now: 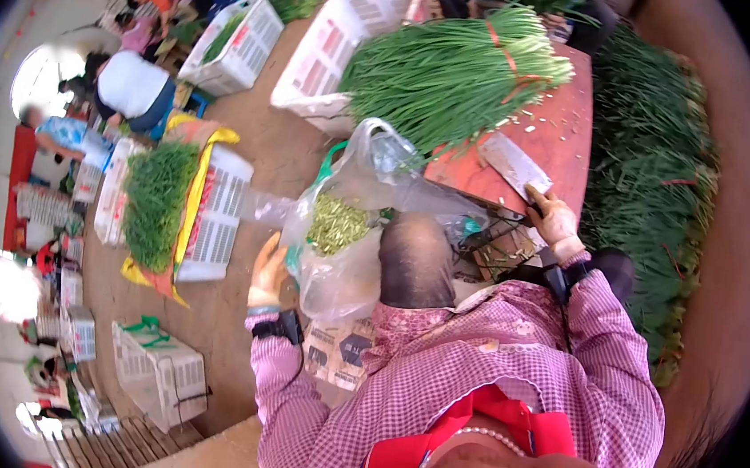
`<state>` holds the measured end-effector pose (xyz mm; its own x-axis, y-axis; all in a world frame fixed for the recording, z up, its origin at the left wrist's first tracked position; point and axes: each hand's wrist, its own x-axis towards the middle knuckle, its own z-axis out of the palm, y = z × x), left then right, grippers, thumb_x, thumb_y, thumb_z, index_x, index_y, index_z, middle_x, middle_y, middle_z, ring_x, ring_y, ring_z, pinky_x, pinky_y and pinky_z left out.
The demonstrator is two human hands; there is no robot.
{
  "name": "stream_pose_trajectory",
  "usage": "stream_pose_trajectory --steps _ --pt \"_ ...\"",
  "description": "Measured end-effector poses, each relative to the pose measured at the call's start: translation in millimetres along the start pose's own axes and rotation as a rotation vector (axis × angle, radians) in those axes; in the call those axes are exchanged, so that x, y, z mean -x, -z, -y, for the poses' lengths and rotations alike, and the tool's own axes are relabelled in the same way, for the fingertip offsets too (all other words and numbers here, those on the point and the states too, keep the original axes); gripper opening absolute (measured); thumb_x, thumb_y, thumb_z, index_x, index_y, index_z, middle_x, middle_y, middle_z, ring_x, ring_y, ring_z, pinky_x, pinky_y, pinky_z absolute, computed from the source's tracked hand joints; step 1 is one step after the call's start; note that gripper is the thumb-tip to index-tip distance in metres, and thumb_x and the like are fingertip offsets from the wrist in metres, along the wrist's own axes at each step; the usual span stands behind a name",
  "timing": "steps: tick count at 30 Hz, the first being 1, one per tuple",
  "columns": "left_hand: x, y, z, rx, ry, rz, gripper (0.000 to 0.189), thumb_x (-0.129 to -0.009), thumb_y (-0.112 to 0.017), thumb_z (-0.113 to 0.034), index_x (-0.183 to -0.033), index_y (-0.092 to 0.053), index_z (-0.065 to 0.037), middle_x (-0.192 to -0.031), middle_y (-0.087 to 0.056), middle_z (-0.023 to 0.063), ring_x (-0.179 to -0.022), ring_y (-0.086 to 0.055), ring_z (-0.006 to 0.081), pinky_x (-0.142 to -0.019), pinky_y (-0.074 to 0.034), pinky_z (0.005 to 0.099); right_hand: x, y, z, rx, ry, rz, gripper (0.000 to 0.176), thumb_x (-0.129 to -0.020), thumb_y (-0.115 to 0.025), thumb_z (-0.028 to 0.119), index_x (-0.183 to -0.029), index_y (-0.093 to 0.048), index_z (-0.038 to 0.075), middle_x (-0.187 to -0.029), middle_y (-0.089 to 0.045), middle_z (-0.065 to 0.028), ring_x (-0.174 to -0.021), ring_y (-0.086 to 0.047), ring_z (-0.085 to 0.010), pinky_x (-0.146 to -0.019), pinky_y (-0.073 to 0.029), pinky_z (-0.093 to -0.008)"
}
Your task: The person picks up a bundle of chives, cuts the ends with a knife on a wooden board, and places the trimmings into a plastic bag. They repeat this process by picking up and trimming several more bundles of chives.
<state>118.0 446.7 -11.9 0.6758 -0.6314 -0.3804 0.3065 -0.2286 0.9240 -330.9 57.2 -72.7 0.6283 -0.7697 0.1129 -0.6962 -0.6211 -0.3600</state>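
Note:
My right hand [557, 225], in a pale glove, is closed round the dark handle of a broad cleaver [516, 166]. The blade lies along the red tabletop [572, 118], amid scattered cut bits. Beyond it rests a big bundle of long green chives [443, 71], bound with red bands, its pale ends pointing right. My left hand [269, 271], also gloved, is held out at the left with fingers stretched and nothing in it. Beside it, a clear plastic bag [334, 293] hangs open with short cut stem ends [336, 225] inside.
A white crate [304, 76] stands behind the table's left side. Many more chive bundles [648, 169] line the right wall. Further left are a crate with greens and yellow sacking [160, 202] and another crate [162, 376]. Several people work in the background; one sits across the table.

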Motion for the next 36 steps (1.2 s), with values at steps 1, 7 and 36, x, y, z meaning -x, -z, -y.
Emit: stream_pose_trajectory --steps 1,7,36 --pt "9 -1 -2 -0.003 0.027 0.062 0.061 -0.094 -0.062 -0.025 -0.148 -0.038 -0.01 -0.131 -0.056 0.0118 -0.115 -0.057 0.0232 -0.094 -0.048 0.0391 1 -6 -7 0.008 0.021 -0.041 0.047 -0.086 -0.064 0.024 -0.133 -0.057 0.025 -0.108 -0.065 -0.0156 -0.089 -0.066 -0.0355 -0.075 -0.054 -0.0451" --pt "47 -13 -9 0.069 -0.006 0.0 0.064 -0.098 -0.054 -0.035 -0.154 -0.025 -0.027 -0.15 -0.038 0.0124 -0.129 -0.046 0.0301 -0.1 -0.043 0.0489 4 -3 -8 -0.008 0.061 -0.054 0.046 -0.085 -0.065 0.023 -0.13 -0.058 0.021 -0.097 -0.064 -0.0164 -0.081 -0.066 -0.0351 -0.069 -0.053 -0.0454" --pt "25 -27 97 -1.835 -0.109 0.102 0.066 -0.077 -0.071 -0.043 -0.136 -0.053 -0.02 -0.155 -0.028 0.0119 -0.146 -0.019 0.0352 -0.117 -0.008 0.0597 10 1 -15 -0.039 0.074 -0.182 0.038 -0.083 -0.065 0.022 -0.12 -0.062 0.013 -0.099 -0.063 -0.0131 -0.091 -0.061 -0.0357 -0.076 -0.05 -0.047"
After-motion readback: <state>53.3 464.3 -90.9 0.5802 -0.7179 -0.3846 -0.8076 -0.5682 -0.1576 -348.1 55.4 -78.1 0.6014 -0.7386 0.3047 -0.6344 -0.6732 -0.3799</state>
